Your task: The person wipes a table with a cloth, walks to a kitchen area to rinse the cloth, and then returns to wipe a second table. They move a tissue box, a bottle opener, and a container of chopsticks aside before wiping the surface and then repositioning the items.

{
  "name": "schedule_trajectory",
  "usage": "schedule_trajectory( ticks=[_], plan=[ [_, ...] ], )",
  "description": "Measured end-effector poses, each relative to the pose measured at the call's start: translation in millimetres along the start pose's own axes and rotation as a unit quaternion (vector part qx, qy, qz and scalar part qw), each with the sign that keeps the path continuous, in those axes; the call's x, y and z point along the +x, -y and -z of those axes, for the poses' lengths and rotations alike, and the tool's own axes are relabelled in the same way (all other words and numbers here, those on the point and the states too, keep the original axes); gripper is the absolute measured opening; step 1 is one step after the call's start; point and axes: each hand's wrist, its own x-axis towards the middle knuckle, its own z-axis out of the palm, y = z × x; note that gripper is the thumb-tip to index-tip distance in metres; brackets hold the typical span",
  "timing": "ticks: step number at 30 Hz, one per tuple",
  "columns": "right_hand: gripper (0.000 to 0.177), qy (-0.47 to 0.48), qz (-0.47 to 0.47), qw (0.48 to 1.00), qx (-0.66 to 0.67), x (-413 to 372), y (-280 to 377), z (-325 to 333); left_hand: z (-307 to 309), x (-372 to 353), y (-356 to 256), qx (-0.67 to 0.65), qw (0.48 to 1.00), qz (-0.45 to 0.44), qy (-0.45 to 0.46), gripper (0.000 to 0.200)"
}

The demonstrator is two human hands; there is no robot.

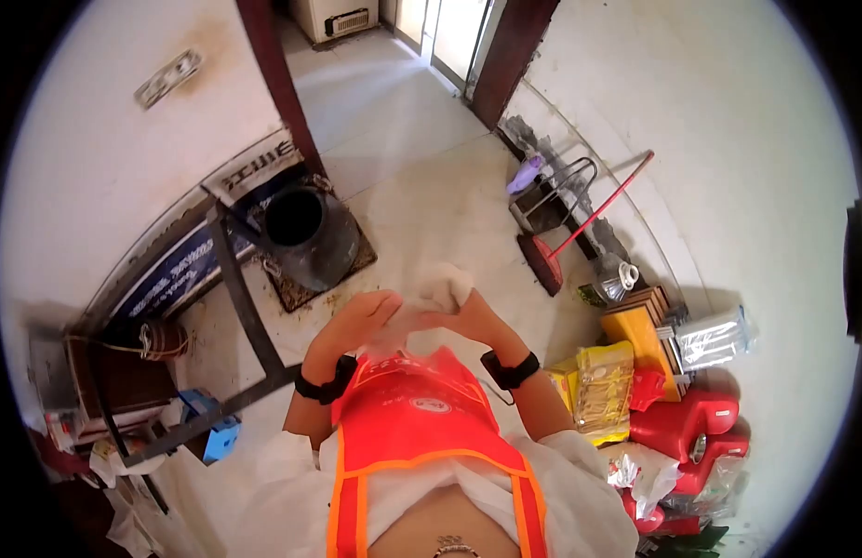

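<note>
Both bare hands are close together in front of the red and orange apron [421, 409]. My left hand [361, 321] has its fingers bent inward, closed on something too blurred to make out. Beside it, my right hand [459, 316] is closed on a whitish, cloth-like thing [447, 286] that bulges over the fingers. A pale smear of motion lies between the hands and hides the fingertips. A black band is round each wrist.
A dark metal frame [243, 302] and a dark round-mouthed pot [310, 237] are at the left. Along the right wall are a red broom [542, 260], a dustpan [541, 206], a yellow package [605, 391] and red items [677, 428]. A doorway lies ahead.
</note>
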Motion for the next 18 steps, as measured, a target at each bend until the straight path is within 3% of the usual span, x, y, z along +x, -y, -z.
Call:
schedule_trajectory(
  ticks=[3,5,9,13,18],
  plan=[
    [0.035,0.021,-0.075,0.995,0.060,57,-31,49,18,94,14,0.029,0.998,-0.041,0.048,0.030],
    [0.035,-0.011,-0.180,0.978,0.107,89,-51,75,32,152,15,0.049,0.994,-0.065,0.067,0.030],
    [0.038,-0.065,-0.237,0.960,0.136,165,-122,131,66,282,20,0.068,0.987,-0.046,0.135,0.030],
    [0.036,-0.090,-0.212,0.951,0.208,278,-204,194,108,415,30,0.061,0.994,-0.029,0.081,0.030],
    [0.033,-0.065,-0.247,0.926,0.277,438,-242,244,175,539,51,-0.014,0.994,0.007,-0.106,0.031]
  ],
)
